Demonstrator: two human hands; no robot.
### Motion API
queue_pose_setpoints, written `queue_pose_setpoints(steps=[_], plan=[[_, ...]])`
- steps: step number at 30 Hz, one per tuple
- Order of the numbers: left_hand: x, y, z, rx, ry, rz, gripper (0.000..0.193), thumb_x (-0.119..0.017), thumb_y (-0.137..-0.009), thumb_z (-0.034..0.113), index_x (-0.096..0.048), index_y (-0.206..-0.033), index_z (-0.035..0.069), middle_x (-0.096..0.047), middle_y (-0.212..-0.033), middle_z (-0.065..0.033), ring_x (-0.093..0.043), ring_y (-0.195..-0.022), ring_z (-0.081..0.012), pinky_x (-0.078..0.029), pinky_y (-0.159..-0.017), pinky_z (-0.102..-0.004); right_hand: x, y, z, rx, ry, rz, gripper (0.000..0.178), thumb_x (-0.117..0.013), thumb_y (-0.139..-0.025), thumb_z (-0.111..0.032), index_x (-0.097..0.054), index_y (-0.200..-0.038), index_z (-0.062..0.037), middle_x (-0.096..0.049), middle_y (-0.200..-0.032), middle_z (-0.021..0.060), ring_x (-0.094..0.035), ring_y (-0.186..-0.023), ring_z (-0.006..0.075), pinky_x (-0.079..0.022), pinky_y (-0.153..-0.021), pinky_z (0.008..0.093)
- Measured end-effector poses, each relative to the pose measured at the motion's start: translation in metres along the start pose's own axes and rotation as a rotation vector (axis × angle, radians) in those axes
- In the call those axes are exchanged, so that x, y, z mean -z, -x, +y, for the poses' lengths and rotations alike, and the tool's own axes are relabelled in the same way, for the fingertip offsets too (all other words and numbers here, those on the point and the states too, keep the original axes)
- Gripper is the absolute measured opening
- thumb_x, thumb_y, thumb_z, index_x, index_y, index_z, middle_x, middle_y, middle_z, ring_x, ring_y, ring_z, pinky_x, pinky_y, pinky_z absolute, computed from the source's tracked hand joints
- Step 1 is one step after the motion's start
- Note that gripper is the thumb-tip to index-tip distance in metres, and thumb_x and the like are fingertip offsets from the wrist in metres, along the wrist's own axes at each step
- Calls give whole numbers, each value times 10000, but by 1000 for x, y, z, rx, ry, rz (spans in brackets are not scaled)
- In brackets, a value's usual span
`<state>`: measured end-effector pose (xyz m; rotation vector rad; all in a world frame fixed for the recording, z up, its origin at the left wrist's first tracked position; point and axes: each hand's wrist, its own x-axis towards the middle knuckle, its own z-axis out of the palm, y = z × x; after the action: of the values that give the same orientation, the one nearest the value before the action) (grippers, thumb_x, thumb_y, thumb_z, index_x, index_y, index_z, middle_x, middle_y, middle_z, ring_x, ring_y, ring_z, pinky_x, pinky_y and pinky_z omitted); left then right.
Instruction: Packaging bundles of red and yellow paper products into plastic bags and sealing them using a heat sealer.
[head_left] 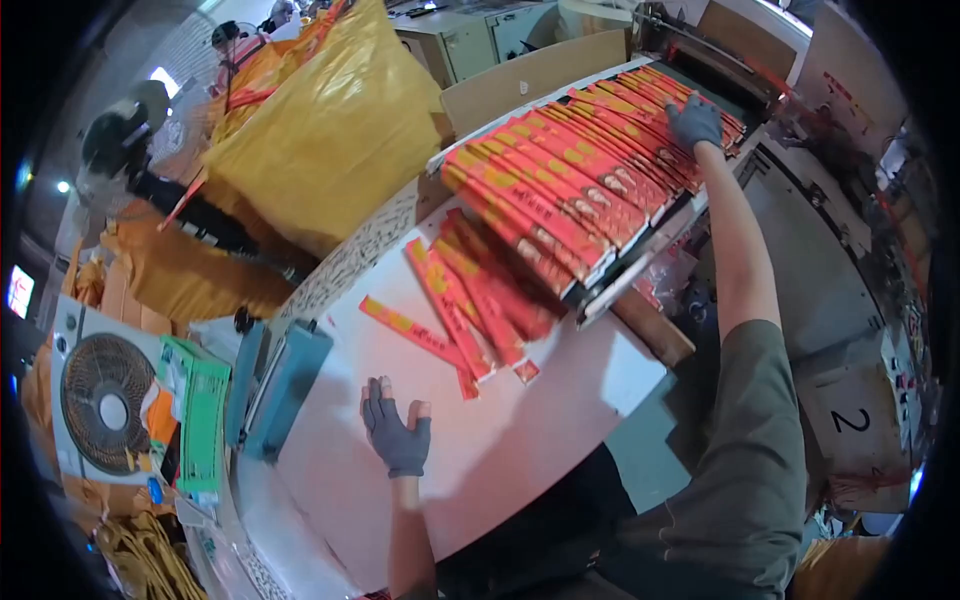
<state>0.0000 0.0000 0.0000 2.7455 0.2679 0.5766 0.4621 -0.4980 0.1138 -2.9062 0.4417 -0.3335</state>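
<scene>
My left hand (397, 435), in a grey glove with bare fingertips, rests on the pale tabletop (520, 415) with its fingers stretched out and nothing in it. Beyond it lies a loose, crossed heap of long red-and-yellow packets (455, 310), some blurred. My right arm reaches far forward. The gloved right hand (695, 122) lies with fingers spread on the far right end of a dense, overlapping row of the same flat packets (570, 170). That row covers a conveyor belt (690, 85), whose dark surface shows at the far end. What lies under the right palm is hidden.
Left of the tabletop stands a blue-grey bench device (285, 385), with a green basket (205, 420) and a fan (108, 405) beyond. A big yellow sack (330, 130) bulges at the back left. A cardboard sheet (530, 80) edges the belt's far side. Machine cabinets (815, 270) stand right.
</scene>
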Motion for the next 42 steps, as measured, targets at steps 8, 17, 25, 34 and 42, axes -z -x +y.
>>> queue_pose_setpoints(steps=[8, 17, 25, 34, 42], plan=[[-62, -91, 26, 60, -108, 144, 583, -632, -816, 292, -435, -1260, -30, -430, -1328, -222, -352, -1265, -398, -311, -1035, -469, -8, -68, 52, -103, 239, 496, 817, -399, -831, -657, -318, -1405, -82, -367, -1410, 177, -298, -1319, 393, -211, -1073, 504], [-61, -95, 46, 11, 51, 166, 584, -631, -817, 299, -432, -1266, -17, -459, -1298, -220, -416, -1215, -385, -328, -1014, -465, 20, -43, 14, 340, -66, -12, 694, -310, -868, -649, -685, -960, -73, -651, -976, 194, -607, -919, 377, -463, -844, 417], [-62, -93, 34, 119, 348, 286, 527, -557, -904, 249, -381, -1347, 24, -412, -1354, -148, -414, -1233, -242, -379, -990, -349, 68, 119, -113, 869, -215, -292, 777, -596, -625, -746, -674, -832, -2, -640, -794, 235, -627, -779, 378, -477, -726, 423], [-50, -88, 21, 204, 312, 327, 636, -611, -854, 323, -379, -1341, -14, -386, -1382, -208, -378, -1281, -330, -344, -1032, -369, 64, 307, -208, 1109, -390, -448, 792, -585, -734, -666, -541, -1094, 39, -607, -878, 269, -595, -854, 421, -464, -772, 446], [-57, -94, 16, 257, 691, 345, 726, -695, -796, 367, -396, -1296, -67, -451, -1312, -179, -441, -1216, -210, -376, -987, -286, -107, 262, -192, 529, -842, -230, 976, -526, -785, -652, -219, -1398, 43, -544, -1146, 326, -545, -1072, 436, -449, -907, 387]])
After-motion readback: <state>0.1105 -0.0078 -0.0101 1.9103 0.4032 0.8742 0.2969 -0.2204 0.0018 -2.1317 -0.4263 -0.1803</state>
